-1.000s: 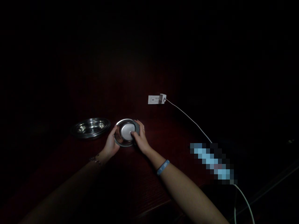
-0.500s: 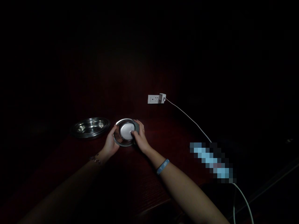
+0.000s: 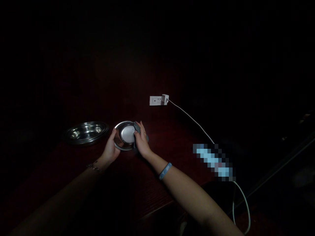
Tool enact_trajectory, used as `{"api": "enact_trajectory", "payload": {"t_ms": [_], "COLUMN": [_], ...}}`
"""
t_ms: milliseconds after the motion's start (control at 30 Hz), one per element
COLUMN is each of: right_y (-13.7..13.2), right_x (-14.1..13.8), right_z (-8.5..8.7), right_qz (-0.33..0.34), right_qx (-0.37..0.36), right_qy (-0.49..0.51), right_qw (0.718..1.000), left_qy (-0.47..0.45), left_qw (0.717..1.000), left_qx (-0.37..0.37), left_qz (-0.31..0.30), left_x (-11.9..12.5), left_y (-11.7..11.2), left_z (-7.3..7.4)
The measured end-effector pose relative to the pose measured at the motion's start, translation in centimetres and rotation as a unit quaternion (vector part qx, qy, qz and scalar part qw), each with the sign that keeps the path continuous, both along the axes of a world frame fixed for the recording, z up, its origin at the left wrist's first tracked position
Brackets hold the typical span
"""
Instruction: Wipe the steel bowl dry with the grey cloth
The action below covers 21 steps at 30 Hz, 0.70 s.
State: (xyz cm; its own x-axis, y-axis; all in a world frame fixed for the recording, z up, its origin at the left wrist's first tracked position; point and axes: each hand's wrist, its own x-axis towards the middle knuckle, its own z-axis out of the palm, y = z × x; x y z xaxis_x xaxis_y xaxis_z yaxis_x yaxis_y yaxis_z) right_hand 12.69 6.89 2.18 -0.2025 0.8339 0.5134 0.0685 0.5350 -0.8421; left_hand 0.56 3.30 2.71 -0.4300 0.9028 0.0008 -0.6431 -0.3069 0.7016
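**Left hand:** The person's left hand [image 3: 110, 150] is cradling the rim of a small round stainless-steel dish [image 3: 127, 133], apparently steadying it against the push from the other side (a thin beaded bracelet [image 3: 93, 167] is circling the wrist).

**Right hand:** The person's right hand [image 3: 142, 145] is closing over a grey textured scouring pad [image 3: 136, 127] and pressing it against the dish's far edge, with a blue rubber wristband [image 3: 165, 171] sitting on the forearm.

**Hands:** Both are working together on the dish, one at each side, which seems to keep it from turning.

**Dish:** It is sitting between the hands, tilted slightly and catching the light, above the table or just touching it (the view cannot settle which).

**Stacked bowls:** Shiny steel bowls [image 3: 86, 132] are resting to the left, well within reach.

**Table:** A dark reddish wooden tabletop [image 3: 154, 193] is bearing everything.

**Power:** A white wall socket strip [image 3: 155, 100] is holding a white plug [image 3: 165, 99], its thin white cable [image 3: 192, 120] running toward a pixelated blue patch [image 3: 213, 161].
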Motion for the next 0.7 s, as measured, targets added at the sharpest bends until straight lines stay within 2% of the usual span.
{"api": "enact_trajectory", "payload": {"t_ms": [267, 400, 567, 700], "right_y": [-2.2, -2.9, -2.5, -1.6], "right_x": [-0.3, -0.9, -0.8, -0.5], "right_z": [0.7, 0.6, 0.4, 0.0], "right_qz": [-0.002, -0.023, -0.014, -0.016], "right_qx": [0.073, 0.048, 0.016, 0.015], "right_qy": [-0.031, -0.012, 0.036, 0.051], "right_qw": [0.997, 0.998, 0.999, 0.998], "left_qy": [0.053, 0.121, 0.255, 0.270], "left_qw": [0.997, 0.991, 0.966, 0.962], "left_qx": [0.050, 0.050, 0.021, 0.023], "left_qz": [-0.015, -0.030, -0.022, -0.030], "left_x": [0.5, 1.1, 1.2, 1.6], "left_y": [-0.4, -0.5, -0.5, -0.9], "left_z": [-0.4, -0.8, -1.3, -0.7]}}
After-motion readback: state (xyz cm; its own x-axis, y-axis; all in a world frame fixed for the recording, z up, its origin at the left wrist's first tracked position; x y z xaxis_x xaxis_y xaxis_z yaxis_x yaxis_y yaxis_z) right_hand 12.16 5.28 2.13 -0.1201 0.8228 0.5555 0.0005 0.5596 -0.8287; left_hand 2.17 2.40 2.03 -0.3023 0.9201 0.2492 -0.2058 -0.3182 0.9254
